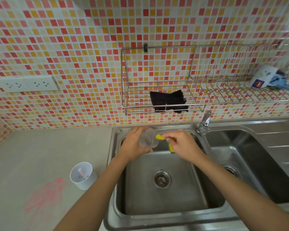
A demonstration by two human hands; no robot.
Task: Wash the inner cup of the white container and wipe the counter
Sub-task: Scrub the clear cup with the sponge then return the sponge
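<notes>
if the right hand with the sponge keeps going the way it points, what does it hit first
Most likely the clear inner cup held by the left hand; the right hand points its sponge at it, though depth is unclear.

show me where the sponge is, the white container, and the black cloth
sponge (160, 137): head view, on its yellow end beside the right hand's fingers.
white container (85, 180): head view, on its outer wall.
black cloth (168, 98): head view, on its middle.

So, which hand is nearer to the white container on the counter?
Left. The left hand, holding the clear inner cup over the sink, is up and right of the white container. The right hand, gripping the yellow sponge, is farther right.
</notes>
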